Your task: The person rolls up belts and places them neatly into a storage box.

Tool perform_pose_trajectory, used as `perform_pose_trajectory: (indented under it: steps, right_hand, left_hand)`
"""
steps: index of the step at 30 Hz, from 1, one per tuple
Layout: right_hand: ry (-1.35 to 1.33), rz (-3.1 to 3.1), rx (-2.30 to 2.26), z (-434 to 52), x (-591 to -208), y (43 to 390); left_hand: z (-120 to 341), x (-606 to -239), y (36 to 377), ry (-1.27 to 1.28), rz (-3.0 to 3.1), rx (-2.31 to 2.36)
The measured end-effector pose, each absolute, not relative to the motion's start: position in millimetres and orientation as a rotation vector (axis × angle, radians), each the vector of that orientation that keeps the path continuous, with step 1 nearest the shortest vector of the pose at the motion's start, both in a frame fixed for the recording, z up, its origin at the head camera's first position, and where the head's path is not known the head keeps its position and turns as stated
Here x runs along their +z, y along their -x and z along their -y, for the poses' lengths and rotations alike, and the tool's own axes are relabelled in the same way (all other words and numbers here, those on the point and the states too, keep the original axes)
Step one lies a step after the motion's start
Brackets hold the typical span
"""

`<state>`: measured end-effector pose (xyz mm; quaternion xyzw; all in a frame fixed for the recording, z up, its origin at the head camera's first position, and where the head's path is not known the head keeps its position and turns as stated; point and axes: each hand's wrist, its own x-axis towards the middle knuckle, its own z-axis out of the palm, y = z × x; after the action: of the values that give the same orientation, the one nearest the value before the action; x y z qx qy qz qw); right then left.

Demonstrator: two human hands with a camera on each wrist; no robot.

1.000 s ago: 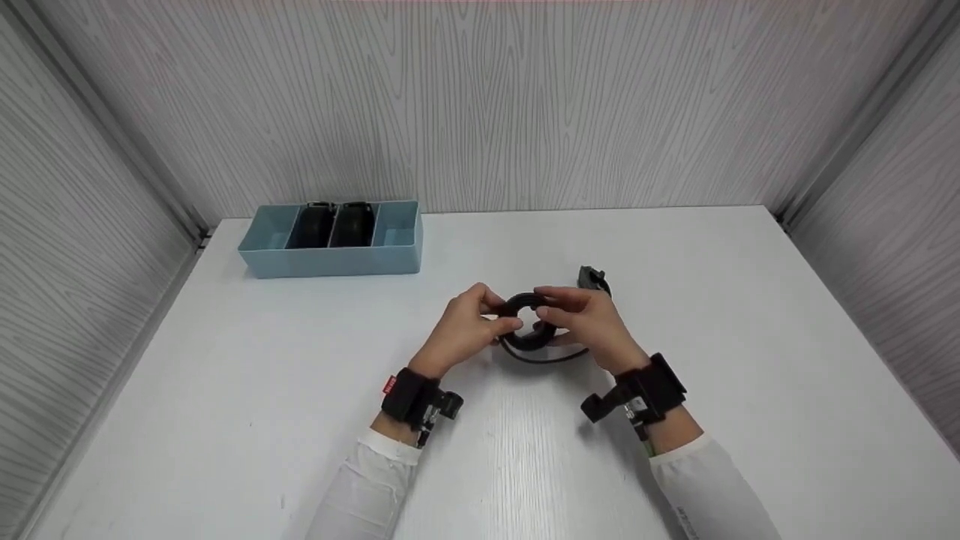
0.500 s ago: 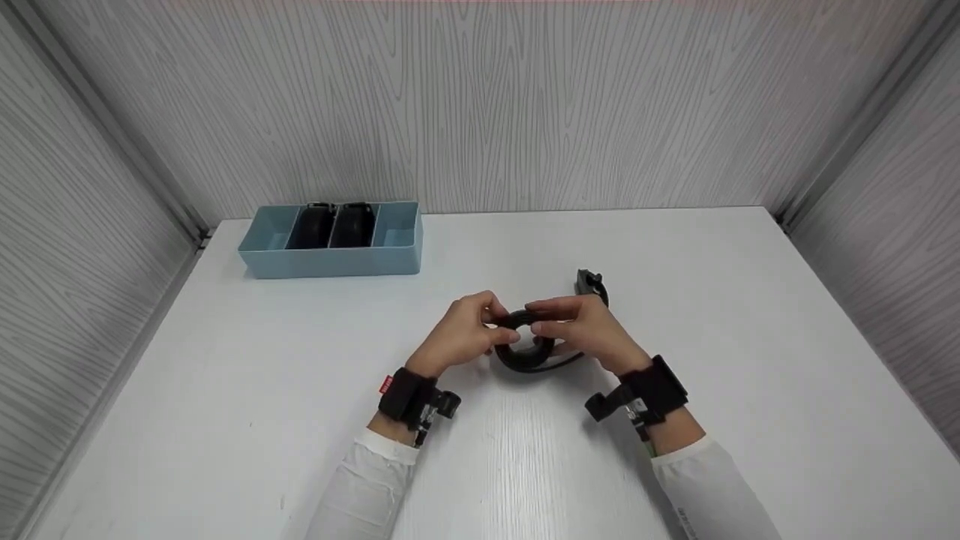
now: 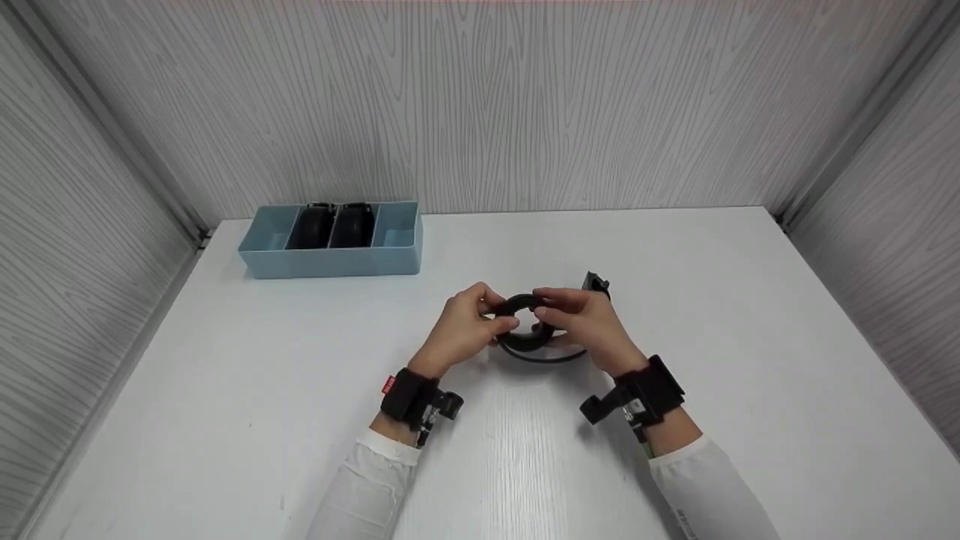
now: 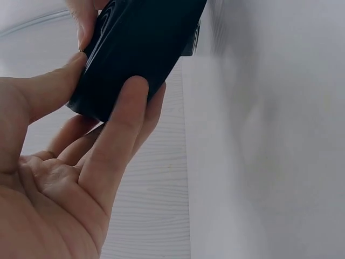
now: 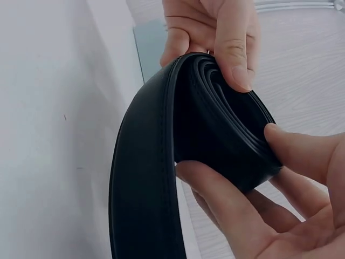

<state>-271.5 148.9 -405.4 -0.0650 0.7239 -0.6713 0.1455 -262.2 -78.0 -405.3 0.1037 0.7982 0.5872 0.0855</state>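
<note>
We hold a black leather belt (image 3: 529, 330), smooth and matte with a stitched edge, wound into a flat coil of several layers just above the table (image 3: 225, 390), well in front and to the right of the blue tray (image 3: 330, 259). Our left hand (image 3: 469, 326) pinches the coil's left side, thumb and fingers clamped across the layers. Our right hand (image 3: 585, 322) grips the right side likewise. The loose tail curves under the coil; the buckle (image 3: 596, 283) lies just behind our right hand. The tray is rectangular, divided, with two dark rolled items (image 3: 334, 223) in its middle compartments. The table is white with faint wood grain; grey wood-grain panels (image 3: 480, 105) wall it on three sides.
</note>
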Motion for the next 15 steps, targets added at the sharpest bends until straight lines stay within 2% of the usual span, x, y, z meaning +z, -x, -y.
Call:
perform_pose_trajectory:
  steps: [10,15]
  right_hand:
    - [0.337,-2.217,-1.685,-153.9,-406.2,270.7]
    - [0.278,-2.202,-1.766,-151.7,-406.0,271.5]
  left_hand:
    - [79.3,-406.9,261.1,-0.412,-2.429,1.555]
    - [77.5,-406.1,261.2,-0.334,-2.422,1.617]
